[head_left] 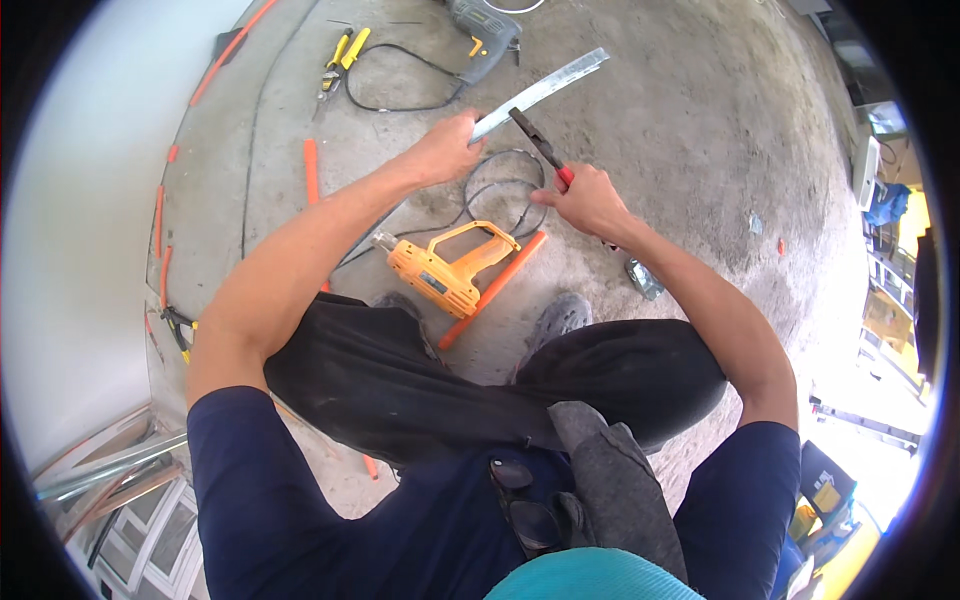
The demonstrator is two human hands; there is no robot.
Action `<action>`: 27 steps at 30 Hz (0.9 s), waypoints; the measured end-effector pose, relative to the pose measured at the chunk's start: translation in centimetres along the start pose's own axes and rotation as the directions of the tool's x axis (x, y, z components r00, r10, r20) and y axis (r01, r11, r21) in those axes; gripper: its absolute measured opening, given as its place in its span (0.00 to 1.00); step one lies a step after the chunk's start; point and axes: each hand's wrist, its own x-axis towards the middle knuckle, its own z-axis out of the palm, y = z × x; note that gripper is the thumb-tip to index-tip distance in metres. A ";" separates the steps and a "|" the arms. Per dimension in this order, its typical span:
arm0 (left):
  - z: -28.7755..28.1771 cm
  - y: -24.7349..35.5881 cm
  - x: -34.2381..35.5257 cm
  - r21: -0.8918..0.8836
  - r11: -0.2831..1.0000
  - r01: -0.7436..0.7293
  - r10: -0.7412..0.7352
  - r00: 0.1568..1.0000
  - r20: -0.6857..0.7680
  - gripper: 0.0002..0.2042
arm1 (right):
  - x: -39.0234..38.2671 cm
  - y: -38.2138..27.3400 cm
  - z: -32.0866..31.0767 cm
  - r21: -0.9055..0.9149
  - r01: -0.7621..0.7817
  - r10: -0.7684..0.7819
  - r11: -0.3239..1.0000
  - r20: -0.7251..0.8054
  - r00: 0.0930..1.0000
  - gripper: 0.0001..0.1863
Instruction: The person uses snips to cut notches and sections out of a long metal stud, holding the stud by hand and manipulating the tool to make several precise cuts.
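Observation:
My left hand (450, 150) is closed around the near end of a thin, silvery metal strip (550, 90), which slants up and away to the right. In my right hand (590, 203) is a pair of pliers (540, 139) with dark jaws and red handles. The jaw tips meet the strip's lower edge in the picture; whether they bite on it I cannot tell. Below both hands, a yellow-orange heat gun (432, 278) lies on the concrete between my feet, beside an orange pipe (500, 285). Its dark cord (468, 190) loops under the hands.
A grey power drill (487, 40) and yellow-handled cutters (343, 60) lie farther off. More orange pipe (311, 170) is on the floor (700, 120) at left, along the white wall (90, 200). A small silvery object (645, 279) sits beneath my right forearm. Metal profiles (110, 465) lean at lower left.

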 end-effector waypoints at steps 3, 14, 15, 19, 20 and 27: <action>-0.1 -0.3 -0.2 -0.006 1.000 -0.025 0.025 0.999 -0.037 0.14 | 0.2 0.6 0.3 0.099 0.051 -0.049 0.994 -0.030 0.998 0.24; -0.2 -0.3 -0.4 0.038 0.999 -0.024 0.025 0.999 -0.032 0.16 | 0.2 1.3 1.6 0.138 0.190 -0.175 0.972 -0.112 0.978 0.17; -0.2 -0.3 -0.4 0.031 0.998 -0.046 0.047 0.998 -0.031 0.16 | 0.2 1.2 1.7 0.139 0.202 -0.188 0.969 -0.109 0.976 0.17; -0.2 -0.4 -0.4 0.006 1.000 -0.016 0.016 0.999 -0.029 0.17 | 0.2 0.9 1.6 0.138 0.170 -0.157 0.976 -0.099 0.983 0.17; -0.3 -0.4 -0.3 0.029 1.000 -0.008 0.010 0.999 -0.035 0.17 | 0.3 0.9 1.6 0.130 0.165 -0.154 0.978 -0.093 0.984 0.17; -0.4 -0.1 -0.2 0.040 0.999 0.026 -0.028 0.999 0.027 0.18 | 0.1 0.8 1.6 0.171 0.180 -0.167 0.969 -0.084 0.982 0.17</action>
